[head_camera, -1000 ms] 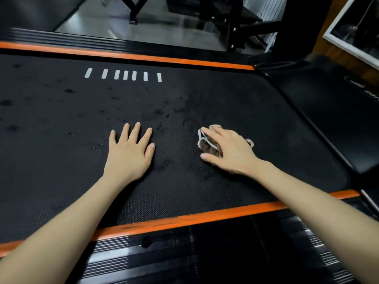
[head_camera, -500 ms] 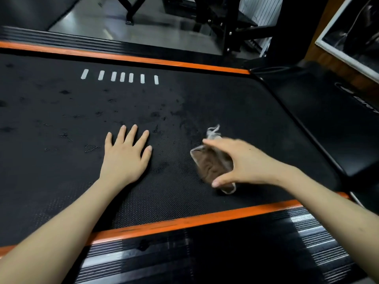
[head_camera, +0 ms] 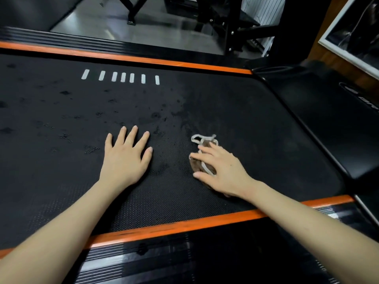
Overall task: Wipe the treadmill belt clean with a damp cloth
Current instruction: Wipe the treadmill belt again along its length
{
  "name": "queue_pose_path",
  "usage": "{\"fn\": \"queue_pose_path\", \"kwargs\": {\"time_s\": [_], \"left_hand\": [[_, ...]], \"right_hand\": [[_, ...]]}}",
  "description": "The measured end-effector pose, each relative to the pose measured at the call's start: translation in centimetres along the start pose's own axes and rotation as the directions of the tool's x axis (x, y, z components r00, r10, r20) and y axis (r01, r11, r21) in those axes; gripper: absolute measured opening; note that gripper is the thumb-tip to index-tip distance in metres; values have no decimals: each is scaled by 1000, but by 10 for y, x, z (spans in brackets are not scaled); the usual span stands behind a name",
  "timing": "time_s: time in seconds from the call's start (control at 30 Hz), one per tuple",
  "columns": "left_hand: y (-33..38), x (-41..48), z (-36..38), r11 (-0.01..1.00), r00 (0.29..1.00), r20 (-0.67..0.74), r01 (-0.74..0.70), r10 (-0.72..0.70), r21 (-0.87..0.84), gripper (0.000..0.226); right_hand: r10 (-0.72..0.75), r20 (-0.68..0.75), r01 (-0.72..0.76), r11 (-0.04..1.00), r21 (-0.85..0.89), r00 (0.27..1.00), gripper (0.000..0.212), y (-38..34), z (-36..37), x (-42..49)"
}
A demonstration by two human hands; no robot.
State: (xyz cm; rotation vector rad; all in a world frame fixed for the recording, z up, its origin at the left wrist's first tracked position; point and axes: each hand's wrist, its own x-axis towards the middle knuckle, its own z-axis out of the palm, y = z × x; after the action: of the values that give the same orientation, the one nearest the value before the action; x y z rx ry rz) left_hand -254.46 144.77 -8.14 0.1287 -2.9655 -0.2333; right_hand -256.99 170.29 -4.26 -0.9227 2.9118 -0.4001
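1. dim overall; the black belt [head_camera: 235, 124] swallows detail, wet patches barely showing.
2. soft glare lies on the grey floor [head_camera: 98, 25] at the top.
3. wide-angle bending curves the orange rails [head_camera: 184, 224].
4. the near ribbed footboard [head_camera: 184, 261] looks smeared.

- Left hand [head_camera: 125, 160] lies flat, palm down, fingers [head_camera: 132, 136] straight and slightly spread, thumb out to the right.
- Right hand [head_camera: 224, 174] is palm down, its spread fingers [head_camera: 207, 151] angled forward and left, pressing on a bunched cloth [head_camera: 195, 163].
- Right thumb stretches along the cloth's near edge.
- Both bare forearms reach in from the lower corners, hands apart.
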Motion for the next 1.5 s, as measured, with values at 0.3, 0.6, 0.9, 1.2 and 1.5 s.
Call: {"fn": "queue_pose_path", "kwargs": {"time_s": [0.3, 0.6, 0.9, 1.2, 1.5], "left_hand": [[2, 0, 0, 999, 1000, 21, 11, -11, 33, 60], [-6, 1, -3, 1000, 1000, 16, -24, 25, -11, 57], [-2, 3, -4, 1000, 999, 46, -8, 9, -2, 53], [-40, 49, -12, 999, 991, 131, -28, 25, 27, 54], [-47, 79, -11, 1000, 988, 153, 16, -15, -4, 51]], "right_hand": [[-209, -116, 227, 958, 176, 971, 31, 21, -3, -41], [-514, -59, 512, 825, 239, 856, 24, -40, 18, -14], [-344, -204, 377, 914, 153, 917, 21, 9, 5, -39], [-271, -261, 265, 963, -58, 927, 25, -7, 9, 85], [-50, -114, 47, 999, -29, 992, 62, -20, 5, 48]]}}
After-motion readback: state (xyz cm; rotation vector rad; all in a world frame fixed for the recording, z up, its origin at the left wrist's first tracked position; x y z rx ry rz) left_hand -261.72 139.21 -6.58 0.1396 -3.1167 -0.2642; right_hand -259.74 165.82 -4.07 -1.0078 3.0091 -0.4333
